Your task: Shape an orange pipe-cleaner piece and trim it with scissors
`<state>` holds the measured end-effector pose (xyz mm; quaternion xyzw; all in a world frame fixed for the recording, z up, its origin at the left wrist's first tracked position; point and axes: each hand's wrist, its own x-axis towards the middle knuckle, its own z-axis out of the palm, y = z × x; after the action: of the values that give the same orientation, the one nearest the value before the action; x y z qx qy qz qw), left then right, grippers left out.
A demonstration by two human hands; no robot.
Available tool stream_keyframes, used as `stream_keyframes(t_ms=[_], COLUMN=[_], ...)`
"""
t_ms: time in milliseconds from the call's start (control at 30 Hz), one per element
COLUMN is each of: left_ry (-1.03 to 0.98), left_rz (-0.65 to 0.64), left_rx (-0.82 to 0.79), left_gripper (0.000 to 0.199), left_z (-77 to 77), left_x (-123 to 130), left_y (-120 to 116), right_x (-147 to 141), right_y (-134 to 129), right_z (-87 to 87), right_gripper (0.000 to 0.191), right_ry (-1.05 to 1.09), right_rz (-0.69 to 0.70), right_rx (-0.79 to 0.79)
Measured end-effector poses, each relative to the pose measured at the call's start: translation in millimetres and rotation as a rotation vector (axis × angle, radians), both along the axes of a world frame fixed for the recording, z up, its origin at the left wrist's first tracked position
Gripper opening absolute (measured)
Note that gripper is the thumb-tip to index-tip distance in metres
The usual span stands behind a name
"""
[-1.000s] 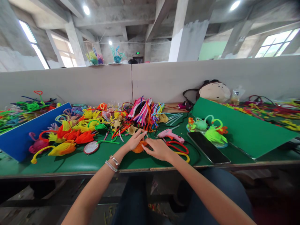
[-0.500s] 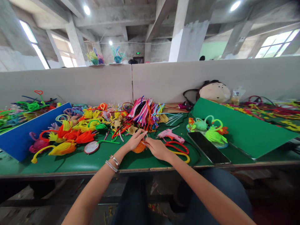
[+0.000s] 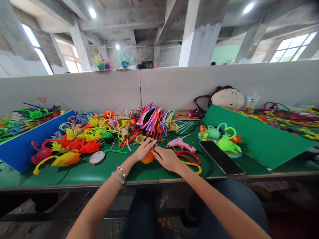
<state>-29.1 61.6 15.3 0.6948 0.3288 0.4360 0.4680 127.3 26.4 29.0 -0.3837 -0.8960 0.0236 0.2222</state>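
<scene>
My left hand [image 3: 144, 149] and my right hand [image 3: 165, 158] meet over an orange fuzzy piece [image 3: 148, 157] near the table's front edge. It looks like pipe-cleaner work, rounded, and is partly hidden by my fingers. The left fingers are closed along its top, with a small pale bit between the two hands' fingertips. My right thumb and fingers pinch at the same spot. Just right of my hands lies a pink glue gun [image 3: 181, 144], with scissors [image 3: 189, 157] with red and yellow handles in front of it.
Pipe-cleaner swans [image 3: 66, 157] and a round white disc [image 3: 97, 157] lie left, beside a blue board [image 3: 37, 139]. Bundled pipe cleaners [image 3: 154, 119] stand behind my hands. A phone [image 3: 221, 158], green swans [image 3: 228, 144] and a green board [image 3: 256, 136] are on the right.
Both hands stay over the orange piece; only the fingers shift slightly at its top. Nothing else has visibly moved.
</scene>
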Motion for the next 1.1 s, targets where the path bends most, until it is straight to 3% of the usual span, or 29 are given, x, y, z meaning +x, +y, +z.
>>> stream_keyframes(t_ms=[467, 800, 1100], left_ry=[-0.019, -0.003, 0.017], left_rz=[-0.015, -0.008, 0.002], left_rx=[-0.02, -0.069, -0.013], left_gripper=[0.027, 0.03, 0.031], left_z=[5.2, 6.9, 8.1], left_x=[1.6, 2.3, 1.5], left_y=[-4.1, -4.7, -5.0], right_x=[-6.2, 0.6, -2.2], right_y=[-3.6, 1.7, 1.5], right_z=[-3.2, 2.2, -3.5], right_gripper=[0.023, 0.026, 0.027], right_ry=[-0.094, -0.14, -0.167], right_rz=[-0.071, -0.029, -0.02], right_rx=[0.028, 0.063, 0.097])
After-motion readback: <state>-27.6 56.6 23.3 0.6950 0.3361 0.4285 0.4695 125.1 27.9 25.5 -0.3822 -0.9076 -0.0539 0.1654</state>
